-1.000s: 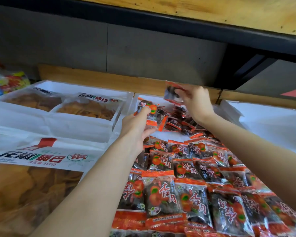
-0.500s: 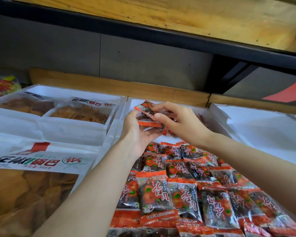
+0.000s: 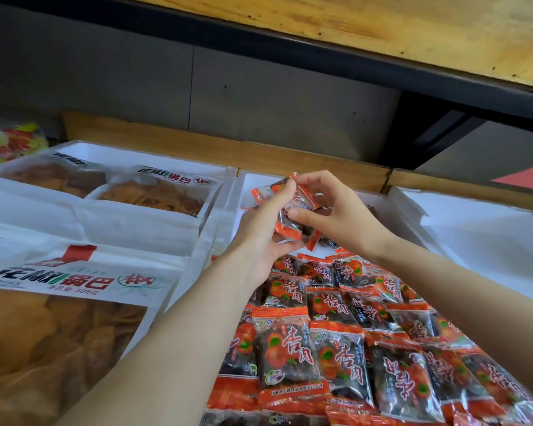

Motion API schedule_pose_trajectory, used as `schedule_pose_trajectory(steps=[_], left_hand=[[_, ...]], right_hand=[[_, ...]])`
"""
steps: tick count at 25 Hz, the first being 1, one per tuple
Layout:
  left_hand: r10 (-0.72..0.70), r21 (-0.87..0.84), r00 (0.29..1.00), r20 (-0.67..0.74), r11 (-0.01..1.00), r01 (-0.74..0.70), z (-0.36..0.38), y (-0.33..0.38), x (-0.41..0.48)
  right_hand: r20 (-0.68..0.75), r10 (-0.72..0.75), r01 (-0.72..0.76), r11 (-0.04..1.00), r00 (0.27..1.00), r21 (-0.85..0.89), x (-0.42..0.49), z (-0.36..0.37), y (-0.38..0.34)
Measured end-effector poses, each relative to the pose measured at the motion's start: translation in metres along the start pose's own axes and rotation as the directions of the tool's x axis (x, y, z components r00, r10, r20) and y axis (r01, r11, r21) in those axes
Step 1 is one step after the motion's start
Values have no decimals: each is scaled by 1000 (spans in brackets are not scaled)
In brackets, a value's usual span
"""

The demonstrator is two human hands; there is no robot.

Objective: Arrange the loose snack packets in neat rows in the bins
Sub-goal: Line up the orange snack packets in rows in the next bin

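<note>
A small stack of orange-and-black snack packets (image 3: 293,210) is held above the far end of the middle white bin (image 3: 228,207). My left hand (image 3: 259,238) cups the stack from below and the left. My right hand (image 3: 333,210) pinches the same stack from the right, thumb on its front. Below both hands, several packets of the same kind (image 3: 336,339) lie in rows that fill the near part of the bin. A few loose packets (image 3: 326,241) lie under my right hand, mostly hidden.
The left white bin (image 3: 136,222) holds large bags of brown crisps (image 3: 154,195). Another big crisp bag (image 3: 59,302) lies at the near left. A white bin (image 3: 486,238) stands at the right. A wooden shelf (image 3: 382,29) hangs overhead.
My right hand brought a packet from the far end of the bin to my left hand. Both hands now hold the stack together, raised a little.
</note>
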State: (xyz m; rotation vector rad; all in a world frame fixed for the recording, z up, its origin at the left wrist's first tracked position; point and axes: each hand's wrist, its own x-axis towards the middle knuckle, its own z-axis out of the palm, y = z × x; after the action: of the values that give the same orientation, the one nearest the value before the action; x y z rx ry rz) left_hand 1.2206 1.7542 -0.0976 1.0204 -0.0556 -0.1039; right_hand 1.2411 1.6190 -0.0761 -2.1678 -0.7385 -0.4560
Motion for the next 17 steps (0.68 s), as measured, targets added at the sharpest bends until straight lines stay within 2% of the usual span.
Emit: schedule_pose_trajectory(steps=[2,4,5,7,8,10,12,14,17], left_hand=[[53,58,994,-96,997,-48,-1,-1,3],[87,68,986,-140,995,-78,-3,0,7],[94,65,984,-152,994,-85,-4,2,8],[100,59,980,-172,994,-91,-5,4,8],[101,68,978,-181,994,-90,-6,4,8],[109,94,975,-196,991,-92,-6,3,8],[122,99,971,-204,990,-103,-6,3,7],[131,90,970,-205,989,-115,-7,4,7],[135,88,970,-203,989,-120,-6,3,7]], right_hand=[[39,-58,57,998,998,28,0,-1,0],[-23,-61,63,994,998,85,6,-12,9],[-105,-39,43,998,994,39,11,-20,19],[-220,63,-96,985,973,-145,23,-38,51],[-206,154,-198,956,966,-216,27,-44,71],[-55,378,-370,848,924,-380,30,-50,107],[84,523,-388,722,848,-573,30,-47,133],[104,579,-407,678,809,-612,34,-43,145],[63,587,-436,666,807,-605,42,-38,153]])
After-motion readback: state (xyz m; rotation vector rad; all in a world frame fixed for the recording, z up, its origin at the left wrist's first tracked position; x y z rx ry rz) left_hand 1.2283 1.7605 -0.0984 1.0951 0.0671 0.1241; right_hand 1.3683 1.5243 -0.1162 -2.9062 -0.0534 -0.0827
